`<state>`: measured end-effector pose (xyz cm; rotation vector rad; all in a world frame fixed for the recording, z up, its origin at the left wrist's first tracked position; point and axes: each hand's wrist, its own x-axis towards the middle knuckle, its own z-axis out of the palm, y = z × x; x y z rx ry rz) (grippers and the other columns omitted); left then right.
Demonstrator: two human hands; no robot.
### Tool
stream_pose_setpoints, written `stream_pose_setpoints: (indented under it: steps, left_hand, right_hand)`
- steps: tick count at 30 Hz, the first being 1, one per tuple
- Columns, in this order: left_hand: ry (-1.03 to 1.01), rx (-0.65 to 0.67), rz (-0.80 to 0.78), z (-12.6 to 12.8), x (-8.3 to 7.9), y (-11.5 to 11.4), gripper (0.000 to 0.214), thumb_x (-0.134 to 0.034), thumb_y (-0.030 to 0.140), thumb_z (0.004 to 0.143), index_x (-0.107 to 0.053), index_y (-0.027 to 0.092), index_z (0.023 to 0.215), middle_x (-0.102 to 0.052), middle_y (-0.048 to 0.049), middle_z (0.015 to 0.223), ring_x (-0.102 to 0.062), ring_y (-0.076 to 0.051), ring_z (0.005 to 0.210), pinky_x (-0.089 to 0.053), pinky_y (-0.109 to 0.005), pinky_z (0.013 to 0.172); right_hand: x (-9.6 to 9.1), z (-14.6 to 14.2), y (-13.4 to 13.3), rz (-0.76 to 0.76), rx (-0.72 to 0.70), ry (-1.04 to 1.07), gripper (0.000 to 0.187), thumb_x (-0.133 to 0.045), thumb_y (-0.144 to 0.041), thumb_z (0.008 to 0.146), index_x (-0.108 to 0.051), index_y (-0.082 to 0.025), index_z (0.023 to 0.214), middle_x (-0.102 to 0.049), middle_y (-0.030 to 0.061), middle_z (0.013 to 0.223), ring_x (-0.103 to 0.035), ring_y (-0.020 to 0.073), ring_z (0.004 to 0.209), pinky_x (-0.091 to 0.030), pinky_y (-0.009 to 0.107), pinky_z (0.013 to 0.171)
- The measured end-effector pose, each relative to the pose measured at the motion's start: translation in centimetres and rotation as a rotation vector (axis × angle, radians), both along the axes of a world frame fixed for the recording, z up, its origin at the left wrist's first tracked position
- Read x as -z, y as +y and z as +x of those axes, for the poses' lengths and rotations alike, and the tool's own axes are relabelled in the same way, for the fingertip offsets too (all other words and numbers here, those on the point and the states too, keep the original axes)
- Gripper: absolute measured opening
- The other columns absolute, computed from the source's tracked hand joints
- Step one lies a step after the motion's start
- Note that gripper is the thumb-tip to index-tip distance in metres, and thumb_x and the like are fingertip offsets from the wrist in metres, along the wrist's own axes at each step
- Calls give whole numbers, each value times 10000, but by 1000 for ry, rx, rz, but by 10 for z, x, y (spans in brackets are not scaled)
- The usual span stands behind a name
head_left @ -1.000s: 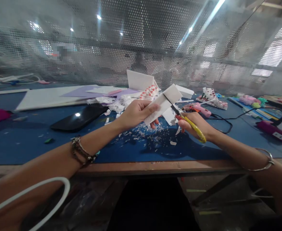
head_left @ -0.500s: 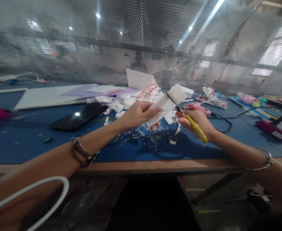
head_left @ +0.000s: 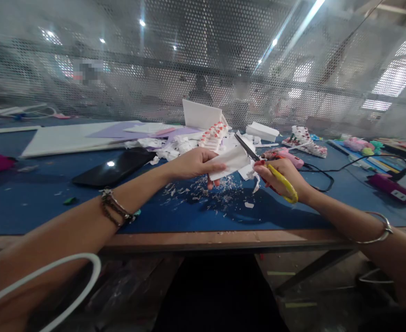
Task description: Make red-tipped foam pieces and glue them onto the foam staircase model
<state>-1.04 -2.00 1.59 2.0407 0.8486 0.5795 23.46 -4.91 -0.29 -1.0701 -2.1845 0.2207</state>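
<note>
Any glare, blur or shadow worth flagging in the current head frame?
Head view: a bright glare spot on the glossy black object; head view: light streaks and haze over the perforated screen, its background blurred; head view: a dark shadow on the blue tabletop below the scissors.

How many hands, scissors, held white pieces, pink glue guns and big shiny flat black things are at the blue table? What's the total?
Hands: 2, left hand and right hand
Scissors: 1 pair
Held white piece: 1
Pink glue gun: 1
Shiny flat black thing: 1
Total: 6
</note>
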Motion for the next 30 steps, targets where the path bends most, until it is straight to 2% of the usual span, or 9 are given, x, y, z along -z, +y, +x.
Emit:
stream_pose_setpoints:
  steps: [5, 8, 11, 14, 18, 23, 30]
  left_hand:
    - [31, 84, -35, 1, -1, -4, 253, -555, 411, 781, -608, 168, 733, -635, -4, 546, -593, -113, 452, -453, -175, 466]
    - [-100, 18, 29, 2, -2, -6, 253, -539, 392, 799, -578, 159, 709, -598, 14, 524, -558, -87, 433, -435, -159, 450]
    - [-283, -97, 121, 3, -3, -5, 230, -529, 354, 812, -554, 146, 719, -591, 16, 571, -544, -62, 453, -430, -142, 460]
    - [-423, -165, 152, 6, -1, -3, 220, -496, 356, 840, -522, 147, 775, -590, 12, 621, -533, -48, 444, -437, -146, 465]
    - [-524, -173, 161, 12, 3, -7, 208, -459, 366, 862, -486, 161, 849, -590, 7, 664, -514, -45, 390, -439, -168, 429]
    - [-499, -144, 143, 19, 2, -15, 207, -499, 344, 839, -510, 138, 860, -581, 2, 644, -549, -68, 426, -472, -182, 462]
    - [-395, -131, 231, 25, 1, -24, 193, -519, 314, 826, -519, 123, 798, -587, 4, 594, -553, -74, 460, -454, -158, 455]
  right_hand:
    - [-1, 2, 2, -47, 5, 33, 552, -331, -600, 833, -377, -167, 493, -404, -18, 412, -385, 68, 393, -273, 221, 424]
    - [-4, 4, 4, -65, -22, 36, 542, -298, -620, 831, -427, -164, 567, -488, 10, 478, -459, 96, 433, -351, 241, 469]
    - [-6, 6, 5, -45, -65, 9, 547, -298, -669, 797, -473, -156, 725, -553, 49, 671, -513, 140, 594, -399, 284, 576]
    - [-6, 6, 3, -48, -117, -65, 576, -320, -706, 761, -462, -153, 839, -540, 76, 818, -507, 174, 725, -407, 329, 671]
    - [-4, 1, -2, 7, -79, -242, 648, -354, -757, 698, -424, -145, 898, -498, 80, 824, -479, 204, 752, -398, 364, 691]
    - [-3, -5, -7, 57, -78, -341, 660, -387, -759, 679, -426, -150, 932, -499, 73, 843, -469, 198, 740, -389, 343, 686]
    - [-3, -7, -7, 57, -143, -294, 582, -434, -704, 708, -442, -159, 911, -497, 42, 802, -442, 151, 679, -354, 274, 633]
